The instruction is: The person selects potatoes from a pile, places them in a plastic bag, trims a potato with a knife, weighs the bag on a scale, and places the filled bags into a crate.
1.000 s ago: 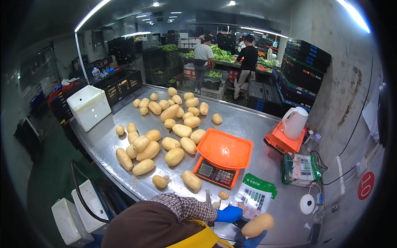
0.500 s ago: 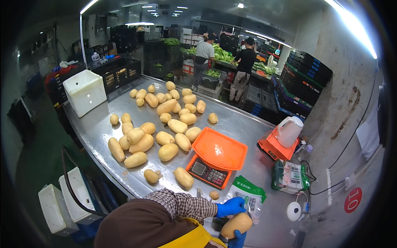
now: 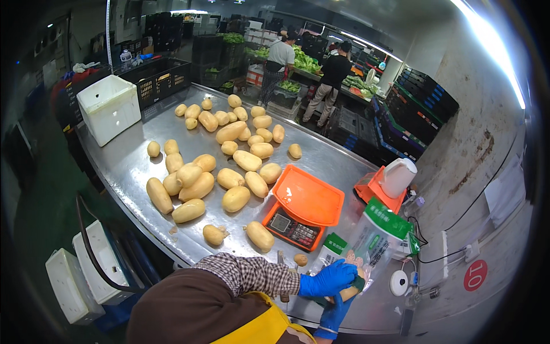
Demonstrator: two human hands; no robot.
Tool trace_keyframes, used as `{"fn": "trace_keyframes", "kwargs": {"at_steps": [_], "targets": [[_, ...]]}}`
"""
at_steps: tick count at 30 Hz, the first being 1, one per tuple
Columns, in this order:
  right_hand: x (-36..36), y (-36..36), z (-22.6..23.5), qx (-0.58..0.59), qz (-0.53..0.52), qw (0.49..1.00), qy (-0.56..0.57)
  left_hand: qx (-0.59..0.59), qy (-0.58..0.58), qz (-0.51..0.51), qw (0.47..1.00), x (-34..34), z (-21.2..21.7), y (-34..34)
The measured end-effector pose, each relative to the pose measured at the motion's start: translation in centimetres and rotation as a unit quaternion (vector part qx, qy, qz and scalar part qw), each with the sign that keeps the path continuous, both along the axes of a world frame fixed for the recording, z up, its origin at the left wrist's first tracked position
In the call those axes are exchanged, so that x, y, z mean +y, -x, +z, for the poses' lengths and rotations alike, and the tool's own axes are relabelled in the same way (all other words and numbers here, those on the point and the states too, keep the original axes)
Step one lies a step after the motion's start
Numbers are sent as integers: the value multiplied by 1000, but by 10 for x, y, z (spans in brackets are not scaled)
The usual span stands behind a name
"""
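Note:
My left hand (image 3: 329, 278), in a blue glove, is closed on the near end of a clear plastic bag (image 3: 366, 249) with a green printed band. Just below it, my blue-gloved right hand (image 3: 336, 314) grips a pale tan lotus root segment (image 3: 348, 293), which is against the bag's near end. My fingers cover much of the root, so how far it is inside the bag cannot be told. A second green-topped bag (image 3: 334, 243) lies flat beside my left hand. Close to my left wrist are a small lotus root end (image 3: 300, 260) and a knife-like tool (image 3: 281, 258).
Many lotus root segments (image 3: 231, 132) lie across the steel table (image 3: 137, 166). An orange scale (image 3: 306, 198) stands right of them; a white jug (image 3: 398, 178) rests on another orange device. A white foam box (image 3: 109, 109) and black crate (image 3: 163, 86) line the far left. Two people work behind.
The lotus root and both hands have come together at the bag. The bag has been lifted and turned up toward the right, away from the flat one. The view has shifted slightly.

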State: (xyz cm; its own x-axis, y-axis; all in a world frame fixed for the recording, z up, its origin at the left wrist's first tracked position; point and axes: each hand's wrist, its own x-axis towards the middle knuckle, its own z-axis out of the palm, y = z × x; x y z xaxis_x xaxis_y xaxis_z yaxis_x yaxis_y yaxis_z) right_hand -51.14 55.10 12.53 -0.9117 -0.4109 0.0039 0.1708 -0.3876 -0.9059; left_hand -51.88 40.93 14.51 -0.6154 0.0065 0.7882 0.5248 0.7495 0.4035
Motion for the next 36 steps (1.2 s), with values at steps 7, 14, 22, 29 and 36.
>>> {"fn": "trace_keyframes", "kwargs": {"at_steps": [7,14,22,29,36], "targets": [[-70,29,-4,-107,71,967,219,-152,-147,20,977,-46,-22,2],[-126,55,-10,-125,186,945,239,-59,-30,120,991,-105,22,-39],[-189,76,-26,-86,200,968,123,6,17,136,991,-127,17,-35],[-209,105,-21,-47,94,989,-102,19,-42,220,974,-149,14,-42],[-267,124,-71,-47,68,992,-96,-357,-23,311,880,-172,-72,-40]]}}
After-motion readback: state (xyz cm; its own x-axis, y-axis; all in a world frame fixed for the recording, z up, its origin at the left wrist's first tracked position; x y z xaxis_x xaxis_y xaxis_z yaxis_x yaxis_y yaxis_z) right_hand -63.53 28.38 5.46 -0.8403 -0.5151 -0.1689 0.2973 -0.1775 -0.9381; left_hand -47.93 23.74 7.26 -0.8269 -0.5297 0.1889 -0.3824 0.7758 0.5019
